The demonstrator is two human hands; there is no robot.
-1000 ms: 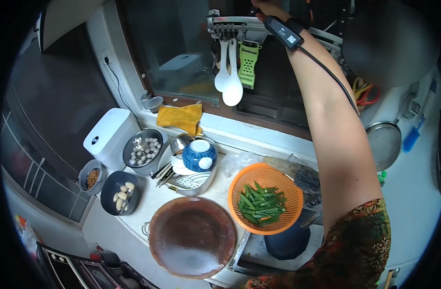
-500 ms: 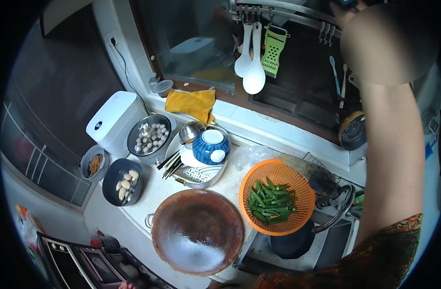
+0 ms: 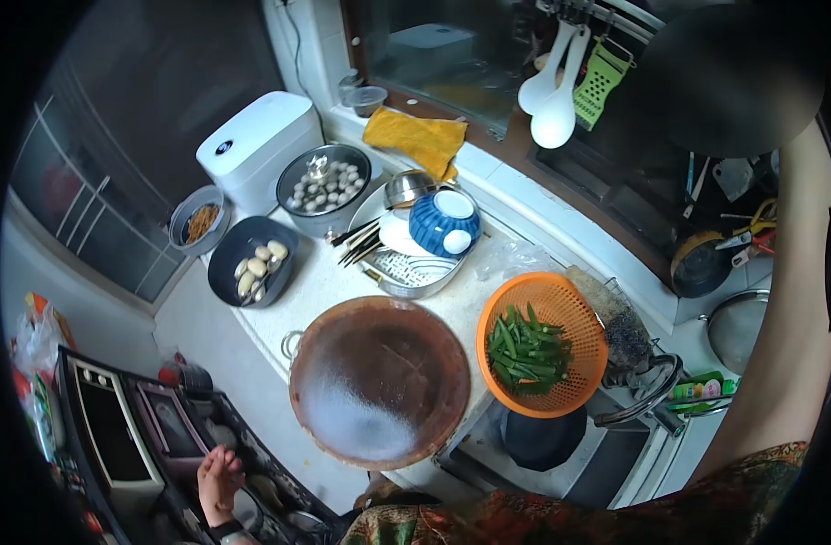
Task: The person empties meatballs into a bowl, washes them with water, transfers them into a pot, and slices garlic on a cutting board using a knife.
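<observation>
My left hand is at the lower left, its fingers curled in together and nothing visible in them; a dark band is round the wrist. It is in front of the dark shelving unit, apart from the counter. My right arm reaches up along the right side, but a dark blurred patch hides the hand. Nearest to that patch are white spoons and a green grater hanging from a rail. On the counter, a large brown round pan or lid lies beside an orange colander holding cut green okra.
A sink with a faucet lies under the colander. Behind the pan are a dish basket with a blue bowl, a pot of small round pieces, a dark bowl and a white appliance. The shelving unit stands lower left.
The view has turned, so the hanging utensils and right wall shift within it. My left hand has come further into view at the lower left. My right arm sits further toward the right edge.
</observation>
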